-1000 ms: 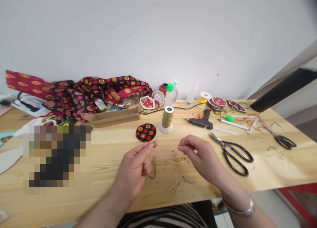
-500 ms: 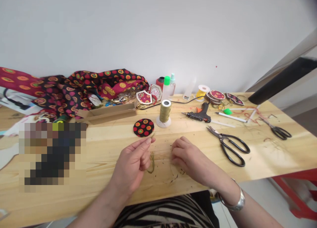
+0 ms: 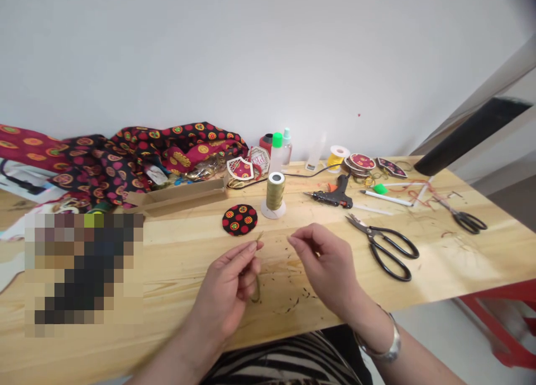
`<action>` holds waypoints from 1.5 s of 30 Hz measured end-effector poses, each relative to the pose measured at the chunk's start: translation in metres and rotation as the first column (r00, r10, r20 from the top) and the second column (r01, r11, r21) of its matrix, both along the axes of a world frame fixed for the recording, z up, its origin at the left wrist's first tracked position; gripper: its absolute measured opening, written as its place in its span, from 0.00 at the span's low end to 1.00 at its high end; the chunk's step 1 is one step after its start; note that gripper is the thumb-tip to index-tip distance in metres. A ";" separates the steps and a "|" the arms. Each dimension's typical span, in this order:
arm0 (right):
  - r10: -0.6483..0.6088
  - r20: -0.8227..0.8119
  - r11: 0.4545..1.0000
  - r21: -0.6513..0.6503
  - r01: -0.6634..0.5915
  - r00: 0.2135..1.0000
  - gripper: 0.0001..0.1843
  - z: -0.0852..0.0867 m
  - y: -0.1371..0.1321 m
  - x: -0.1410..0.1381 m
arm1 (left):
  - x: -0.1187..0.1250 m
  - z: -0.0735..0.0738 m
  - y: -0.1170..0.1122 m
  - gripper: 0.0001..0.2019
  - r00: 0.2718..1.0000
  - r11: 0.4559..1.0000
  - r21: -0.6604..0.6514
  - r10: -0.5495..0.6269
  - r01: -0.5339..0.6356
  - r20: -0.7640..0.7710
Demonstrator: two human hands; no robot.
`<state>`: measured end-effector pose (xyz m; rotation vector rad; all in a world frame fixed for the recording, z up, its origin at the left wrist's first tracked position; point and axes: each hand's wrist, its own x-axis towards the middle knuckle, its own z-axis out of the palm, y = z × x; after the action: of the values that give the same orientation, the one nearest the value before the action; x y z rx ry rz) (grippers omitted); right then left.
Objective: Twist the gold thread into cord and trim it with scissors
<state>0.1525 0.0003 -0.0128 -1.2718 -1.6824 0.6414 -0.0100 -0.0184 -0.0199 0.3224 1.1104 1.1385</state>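
My left hand (image 3: 234,279) pinches a small bundle of olive-gold thread (image 3: 257,291); short ends stick up past the fingertips and a loop hangs below the fingers. To its right, apart from it, my right hand (image 3: 324,256) is closed in a pinch, thumb against forefinger. Whatever lies between those fingertips is too small to make out. Beyond the hands stands a cone of olive thread (image 3: 275,192) on a white base. A round black fabric piece (image 3: 239,220) with red and yellow motifs lies left of the cone.
Black-handled scissors (image 3: 385,245) lie to the right, a glue gun (image 3: 333,194) behind them. Smaller scissors (image 3: 467,220) lie farther right. An open cardboard box (image 3: 180,198) and patterned fabric (image 3: 146,150) are at the back left. Bottles (image 3: 276,153) stand by the wall. Dark scraps dot the tabletop.
My right hand has lifted from low over the table and turned, bringing thumb and forefinger together nearer the left fingertips. My left hand keeps its pinch on the thread. The view has shifted slightly.
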 end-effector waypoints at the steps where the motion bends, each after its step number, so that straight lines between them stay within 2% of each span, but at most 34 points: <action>1: 0.042 0.034 0.998 0.046 -0.043 0.999 0.05 -0.001 -0.004 -0.003 | 0.000 0.000 0.000 0.12 1.000 1.000 -0.012 -0.008 0.008 0.006; 4: 0.214 0.127 0.969 0.094 -0.226 0.969 0.06 -0.005 -0.017 -0.009 | -0.001 -0.003 0.000 0.11 0.998 0.998 -0.045 -0.035 0.038 0.060; 8: 0.392 0.292 0.915 -0.025 -0.402 0.873 0.08 -0.006 -0.031 -0.010 | -0.003 -0.006 0.000 0.09 0.990 0.995 -0.068 -0.062 0.071 0.124; 11: 0.443 0.368 0.894 -0.108 -0.435 0.818 0.10 -0.006 -0.035 -0.008 | -0.005 -0.006 0.002 0.09 0.991 0.998 -0.032 -0.046 0.050 0.124; 16: 0.447 0.372 0.894 -0.149 -0.423 0.814 0.10 -0.009 -0.038 -0.006 | -0.005 -0.004 0.005 0.09 0.994 0.998 0.049 -0.038 0.033 0.100; 19: 0.478 0.288 0.877 -0.204 -0.435 0.830 0.08 -0.008 -0.037 -0.003 | -0.005 -0.002 0.003 0.08 0.994 0.993 0.106 -0.059 0.049 0.091; 21: 0.478 0.157 0.870 -0.217 -0.442 0.864 0.09 -0.006 -0.034 -0.001 | -0.005 -0.001 0.001 0.08 0.991 0.988 0.136 -0.085 0.071 0.104; 24: 0.359 -0.076 0.911 -0.189 -0.367 0.930 0.09 -0.005 -0.025 0.001 | -0.005 -0.001 -0.001 0.08 0.981 0.980 0.164 -0.136 0.113 0.137; 26: 0.241 -0.221 0.920 -0.257 -0.295 0.945 0.09 -0.007 -0.019 0.000 | -0.005 -0.002 -0.003 0.08 0.976 0.976 0.167 -0.165 0.140 0.142; 28: 0.144 -0.391 0.849 -0.423 -0.317 0.909 0.10 -0.009 -0.014 -0.003 | -0.004 -0.002 -0.004 0.08 0.975 0.974 0.164 -0.179 0.157 0.131; 30: 0.042 -0.558 0.730 -0.550 -0.407 0.829 0.12 -0.011 -0.012 -0.007 | -0.002 -0.002 -0.006 0.08 0.976 0.973 0.161 -0.187 0.167 0.116; 32: -0.047 -0.686 0.647 -0.574 -0.501 0.726 0.14 -0.012 -0.011 -0.013 | 0.000 -0.001 -0.007 0.08 0.975 0.971 0.159 -0.196 0.179 0.105; 34: -0.112 -0.771 0.616 -0.549 -0.566 0.627 0.14 -0.012 -0.011 -0.017 | 0.002 -0.001 -0.008 0.09 0.972 0.968 0.155 -0.213 0.196 0.097; 36: -0.178 -0.815 0.608 -0.532 -0.589 0.552 0.14 -0.011 -0.010 -0.020 | 0.003 -0.001 -0.008 0.09 0.970 0.966 0.148 -0.228 0.213 0.090; 38: -0.243 -0.822 0.623 -0.540 -0.566 0.516 0.14 -0.010 -0.008 -0.021 | 0.003 -0.001 -0.008 0.09 0.969 0.965 0.138 -0.234 0.221 0.084; 45: -0.279 -0.821 0.669 -0.538 -0.513 0.498 0.14 -0.008 -0.005 -0.020 | 0.002 -0.003 -0.009 0.10 0.967 0.963 0.131 -0.244 0.234 0.067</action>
<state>0.1324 -0.0052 -0.0209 -0.9729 -0.5777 1.8733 -0.0083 -0.0270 -0.0227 0.4878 0.9039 0.9966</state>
